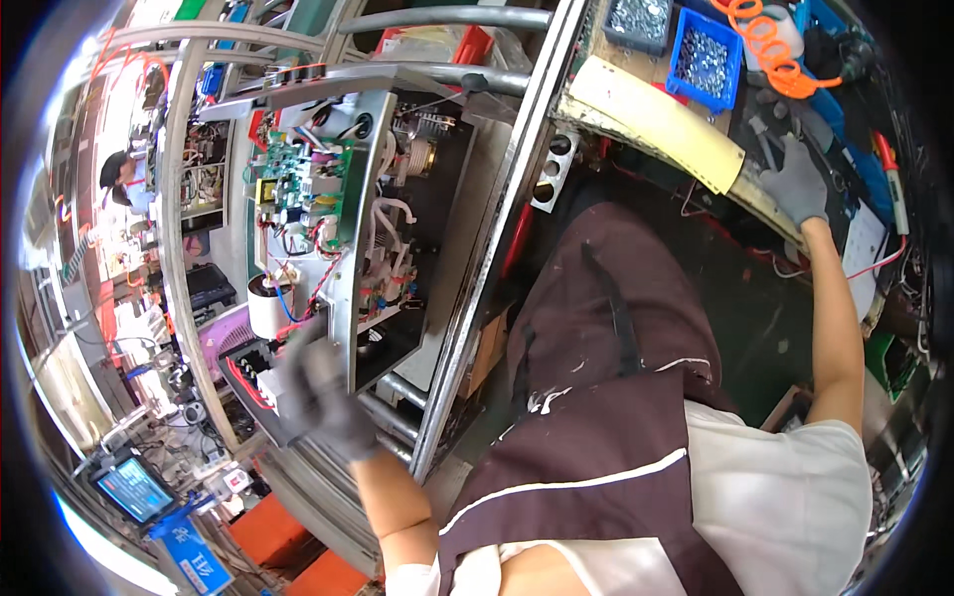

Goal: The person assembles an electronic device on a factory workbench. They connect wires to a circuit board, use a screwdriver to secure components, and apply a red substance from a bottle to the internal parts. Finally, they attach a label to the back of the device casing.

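My left hand (328, 397), in a grey glove, is at the lower corner of an opened electrical unit. Motion smears its fingers, so their grip is unclear. Close to it are a black housing with red wires (246, 370) and a white cylinder (271, 310). Higher on the unit's upright metal plate (368, 219) sits a green circuit board (303, 184) with cables. Over on the right-hand bench, my gloved right hand (798, 184) reaches in among hand tools (763, 139), fingers stretched and apart. Whether its fingertips touch a tool cannot be made out.
A blue bin of small metal parts (736, 74), a dark bin (638, 25) and a coiled orange hose (760, 40) lie on the bench. Yellow sheet (656, 121) covers its edge. Metal rails (497, 238) frame the unit. Another person (124, 181) is far left.
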`<state>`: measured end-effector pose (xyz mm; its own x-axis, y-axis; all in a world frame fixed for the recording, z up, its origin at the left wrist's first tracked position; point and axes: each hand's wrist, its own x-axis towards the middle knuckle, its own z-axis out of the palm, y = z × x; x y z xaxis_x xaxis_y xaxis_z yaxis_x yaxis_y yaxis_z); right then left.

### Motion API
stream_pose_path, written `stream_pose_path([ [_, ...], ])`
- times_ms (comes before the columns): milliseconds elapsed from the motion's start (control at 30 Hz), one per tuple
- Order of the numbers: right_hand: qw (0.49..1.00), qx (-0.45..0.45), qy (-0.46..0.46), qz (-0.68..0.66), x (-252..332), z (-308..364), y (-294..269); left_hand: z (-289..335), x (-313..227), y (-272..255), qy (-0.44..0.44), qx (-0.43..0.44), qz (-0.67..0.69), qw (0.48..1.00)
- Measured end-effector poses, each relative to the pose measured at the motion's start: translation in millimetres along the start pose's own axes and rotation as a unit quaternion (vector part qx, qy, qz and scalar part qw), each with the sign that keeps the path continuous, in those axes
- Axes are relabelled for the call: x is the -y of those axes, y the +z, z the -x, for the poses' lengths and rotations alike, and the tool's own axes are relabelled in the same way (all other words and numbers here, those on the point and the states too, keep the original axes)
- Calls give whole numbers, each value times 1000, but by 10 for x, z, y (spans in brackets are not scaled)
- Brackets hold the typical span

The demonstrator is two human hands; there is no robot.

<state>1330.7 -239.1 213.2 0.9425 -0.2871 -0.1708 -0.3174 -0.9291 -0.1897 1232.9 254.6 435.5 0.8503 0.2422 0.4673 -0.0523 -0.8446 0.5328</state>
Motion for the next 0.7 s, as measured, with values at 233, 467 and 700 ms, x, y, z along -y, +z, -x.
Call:
stream_pose_path([
  [233,534,236,74,-809,180,396,74,-464,492,1926,-473,228,613,590],
  [467,109,517,21,-849,1653,655,229,-1026,893,2788,-563,68,677,469],
  [700,579,476,-154,-644,2576,197,531,-960,923,2543,-553,96,602,567],
])
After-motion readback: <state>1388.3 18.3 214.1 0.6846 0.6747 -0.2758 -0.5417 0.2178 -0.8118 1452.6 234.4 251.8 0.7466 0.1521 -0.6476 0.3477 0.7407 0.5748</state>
